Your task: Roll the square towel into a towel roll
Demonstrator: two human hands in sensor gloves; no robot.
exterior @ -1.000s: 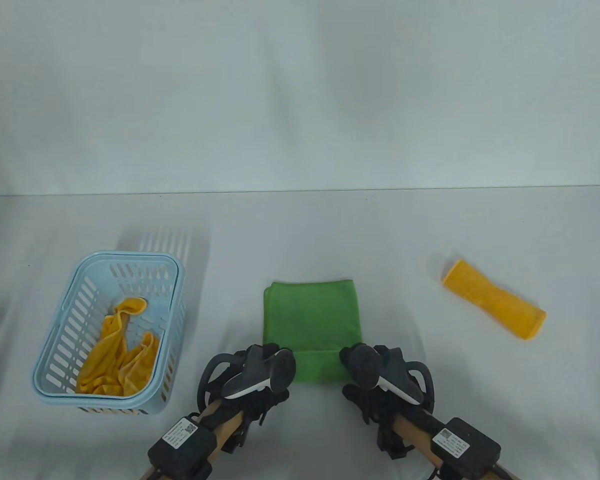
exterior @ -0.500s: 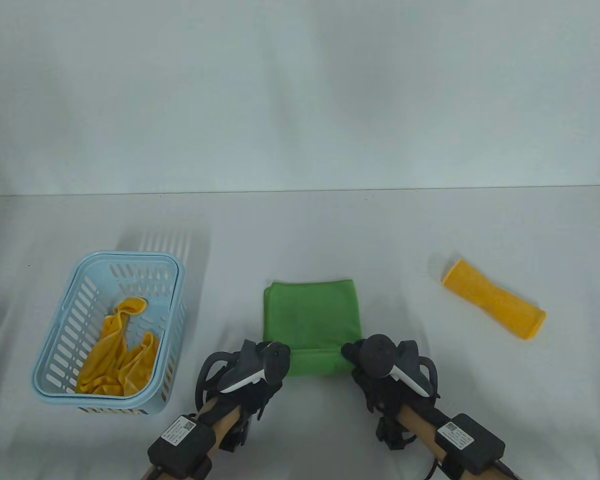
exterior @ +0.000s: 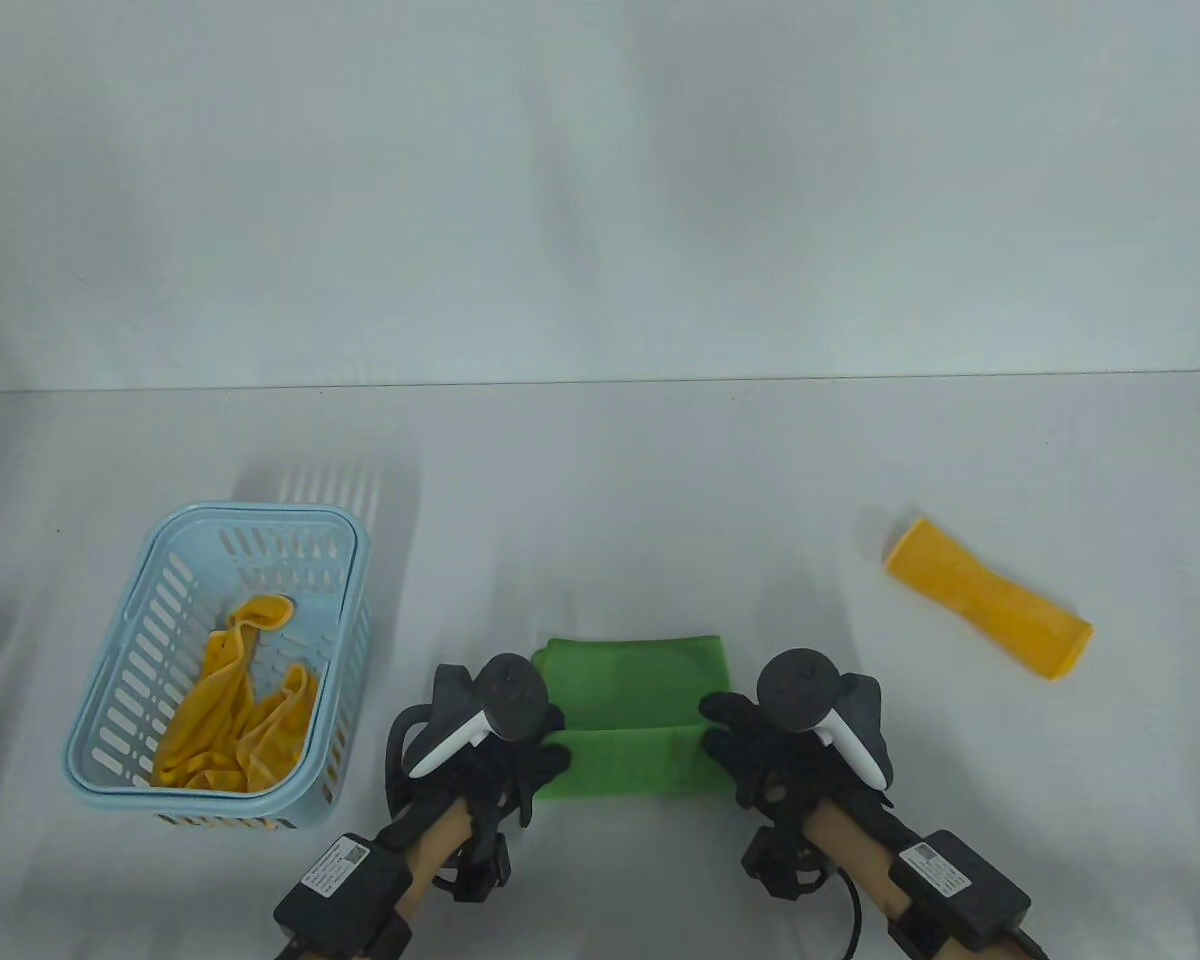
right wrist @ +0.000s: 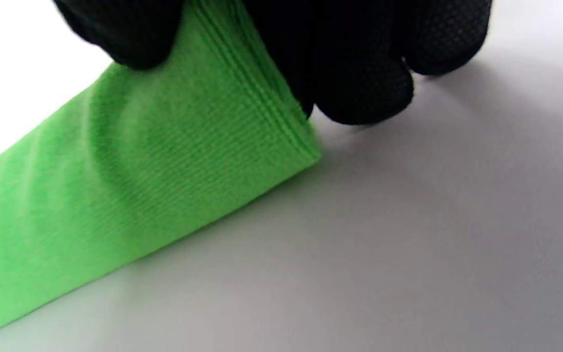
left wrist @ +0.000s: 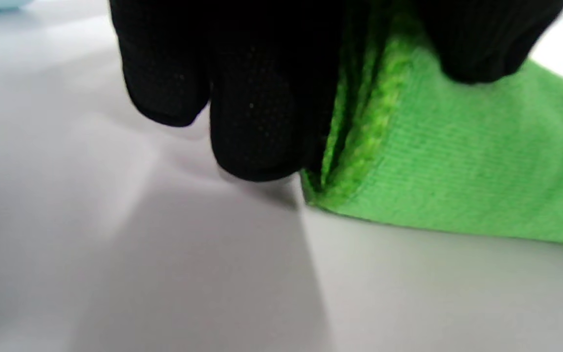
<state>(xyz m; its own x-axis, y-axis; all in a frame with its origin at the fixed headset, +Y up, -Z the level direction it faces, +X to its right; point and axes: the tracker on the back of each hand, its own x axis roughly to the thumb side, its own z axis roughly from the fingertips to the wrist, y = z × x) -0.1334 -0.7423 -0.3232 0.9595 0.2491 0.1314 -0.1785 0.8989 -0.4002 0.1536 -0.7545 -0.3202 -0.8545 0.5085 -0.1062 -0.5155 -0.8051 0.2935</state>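
— Pinched at both ends, the towel (exterior: 625, 720) was held: its left end by the left hand (exterior: 505, 745), its right end by the right hand (exterior: 770, 745), with thumb and fingers curled onto the cloth in both wrist views.

— And where was the towel found?

— Flat on the table (exterior: 610, 470), well to the right of the basket (exterior: 110, 740), with the yellow roll (exterior: 990, 612) well apart on the far side from the basket. A thick turned-over band was seen at the near edge, and a flat strip was left beyond it.

— Which step was judged to be in hand?

— The rolling itself, only begun. Layered edges were seen stacked at the left end (left wrist: 359, 146), so a turn or two seemed to have been made.

— What was called for next?

— Even pressure from both hands, it was thought, so that the band could be turned over again away from the person without one end running ahead.

— What was changed from the earlier frames?

— A second ago, much more flat cloth was shown beyond the hands, its far edge lying further up the table. Since then the whole towel had been drawn nearer the person, the near band had grown thicker, and the hands had been set wider on its ends. The basket and the roll were unmoved.
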